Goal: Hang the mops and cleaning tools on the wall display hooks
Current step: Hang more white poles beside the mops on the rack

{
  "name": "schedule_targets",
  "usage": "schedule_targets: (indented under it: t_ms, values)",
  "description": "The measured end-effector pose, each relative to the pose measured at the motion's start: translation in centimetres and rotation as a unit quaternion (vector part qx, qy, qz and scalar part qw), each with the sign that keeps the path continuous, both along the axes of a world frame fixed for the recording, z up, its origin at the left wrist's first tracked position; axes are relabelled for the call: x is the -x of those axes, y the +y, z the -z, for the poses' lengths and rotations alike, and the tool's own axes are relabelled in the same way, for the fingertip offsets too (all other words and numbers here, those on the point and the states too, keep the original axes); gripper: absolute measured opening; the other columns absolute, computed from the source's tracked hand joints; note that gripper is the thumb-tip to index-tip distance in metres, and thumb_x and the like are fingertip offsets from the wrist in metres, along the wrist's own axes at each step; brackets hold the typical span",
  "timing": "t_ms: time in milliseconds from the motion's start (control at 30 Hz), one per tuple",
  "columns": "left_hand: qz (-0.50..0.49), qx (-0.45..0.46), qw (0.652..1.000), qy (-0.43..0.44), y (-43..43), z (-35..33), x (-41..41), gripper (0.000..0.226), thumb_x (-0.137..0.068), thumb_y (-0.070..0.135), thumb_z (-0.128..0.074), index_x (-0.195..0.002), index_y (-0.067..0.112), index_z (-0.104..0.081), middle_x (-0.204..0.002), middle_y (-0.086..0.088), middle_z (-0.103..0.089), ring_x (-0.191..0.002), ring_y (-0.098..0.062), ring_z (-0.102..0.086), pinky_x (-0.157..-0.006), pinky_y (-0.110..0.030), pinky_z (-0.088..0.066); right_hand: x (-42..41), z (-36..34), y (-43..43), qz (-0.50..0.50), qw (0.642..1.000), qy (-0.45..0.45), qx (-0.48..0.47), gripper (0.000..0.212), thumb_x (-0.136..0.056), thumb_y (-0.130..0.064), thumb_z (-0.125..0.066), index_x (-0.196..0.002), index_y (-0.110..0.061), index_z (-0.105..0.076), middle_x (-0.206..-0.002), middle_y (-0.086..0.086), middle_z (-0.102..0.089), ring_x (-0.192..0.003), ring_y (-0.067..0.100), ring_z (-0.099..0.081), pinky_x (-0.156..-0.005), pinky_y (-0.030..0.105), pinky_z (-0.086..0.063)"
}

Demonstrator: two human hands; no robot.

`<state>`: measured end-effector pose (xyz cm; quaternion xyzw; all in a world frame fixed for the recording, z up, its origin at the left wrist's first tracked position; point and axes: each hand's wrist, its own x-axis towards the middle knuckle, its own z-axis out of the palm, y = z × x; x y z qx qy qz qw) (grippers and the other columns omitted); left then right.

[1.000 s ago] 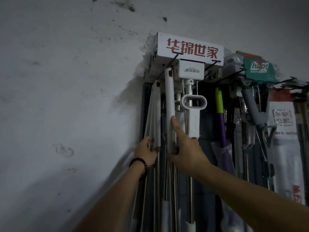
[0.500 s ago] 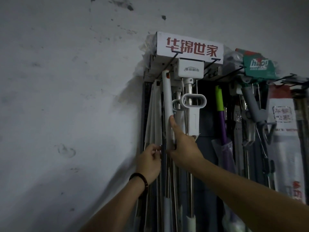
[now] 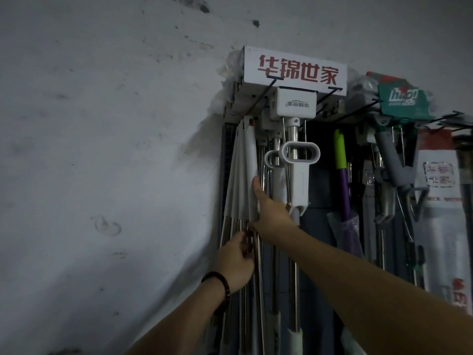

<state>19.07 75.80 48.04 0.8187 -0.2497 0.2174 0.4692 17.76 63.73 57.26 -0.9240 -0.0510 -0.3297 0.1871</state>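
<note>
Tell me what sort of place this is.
Probably a shop's cleaning-goods display: branded red-lettered sign, mops on wall hooks, a packaged mop head, all against a stained wall.

The white header sign [image 3: 295, 70] at the top of the wall display carries four large red Chinese characters, 华锦世家. Below it, the white mop head block [image 3: 294, 103] bears a small grey logo with characters too small to read, and the green package [image 3: 403, 101] to the right shows white slanted lettering that looks like "hapi", though the last letters are unclear. The white wrapped package [image 3: 439, 180] at far right has a faint red boxed stamp, apparently the same 华锦世家, blurred.
</note>
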Motion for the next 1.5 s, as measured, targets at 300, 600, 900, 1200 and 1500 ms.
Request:
schedule_targets:
  t_ms: [300, 600, 900, 1200, 1500]
  values:
    - [-0.014, -0.082, 0.993, -0.088, 1.9, -6.3, 4.2, 0.030, -0.092, 0.012, -0.062, -0.107, 0.037, -0.055, -0.094, 0.011, -0.067, -0.084, -0.008, -0.065, -0.067, -0.013, -0.051, 6.2, -5.0, 1.4, -0.002, 0.983, -0.045, 0.176, 0.034, -0.094, -0.032, -0.066, -0.122, -0.012, -0.061, -0.109, 0.012, -0.069, -0.091, 0.027, -0.071, -0.083, 0.045, -0.063]
    - [-0.147, -0.127, 0.933, -0.304, 2.2, -21.1, 9.2, 0.046, -0.090, 0.025, -0.070, -0.135, 0.019, -0.057, -0.131, -0.008, -0.056, -0.115, -0.024, -0.059, -0.096, -0.029, -0.047, 12.0, -16.6, -4.4, 0.010, 0.924, -0.303, 0.233, 0.020, -0.097, -0.032, -0.056, -0.114, -0.023, -0.060, -0.098, 0.004, -0.068, -0.087, 0.026, -0.067, -0.077, 0.043, -0.059]
    - [-0.260, -0.208, 0.871, -0.360, -0.3, -31.7, 11.4, 0.064, -0.088, 0.005, -0.061, -0.148, 0.020, -0.044, -0.148, -0.009, -0.039, -0.139, -0.031, -0.035, -0.114, -0.038, -0.036, 11.1, -23.6, -12.9, 0.084, 0.929, -0.294, 0.206, 0.055, -0.096, -0.038, -0.057, -0.148, -0.029, -0.042, -0.134, 0.016, -0.047, -0.122, 0.037, -0.049, -0.098, 0.050, -0.050]
    - [-0.265, -0.237, 0.883, -0.307, -3.0, -33.5, 10.1, 0.071, -0.089, -0.007, -0.054, -0.154, 0.015, -0.036, -0.152, -0.009, -0.047, -0.139, -0.029, -0.043, -0.113, -0.036, -0.039, 8.8, -22.8, -14.5, 0.049, 0.954, -0.221, 0.199, 0.069, -0.091, -0.044, -0.062, -0.155, -0.036, -0.037, -0.151, 0.013, -0.038, -0.140, 0.036, -0.040, -0.111, 0.055, -0.043]
    - [-0.243, -0.240, 0.908, -0.242, -1.9, -33.5, 7.0, 0.073, -0.099, -0.004, -0.044, -0.162, 0.022, -0.018, -0.162, -0.008, -0.036, -0.142, -0.033, -0.041, -0.097, -0.030, -0.037, 6.4, -24.0, -14.8, 0.010, 0.959, -0.212, 0.190, 0.071, -0.085, -0.042, -0.065, -0.152, -0.033, -0.045, -0.144, 0.010, -0.055, -0.125, 0.032, -0.057, -0.097, 0.042, -0.050]
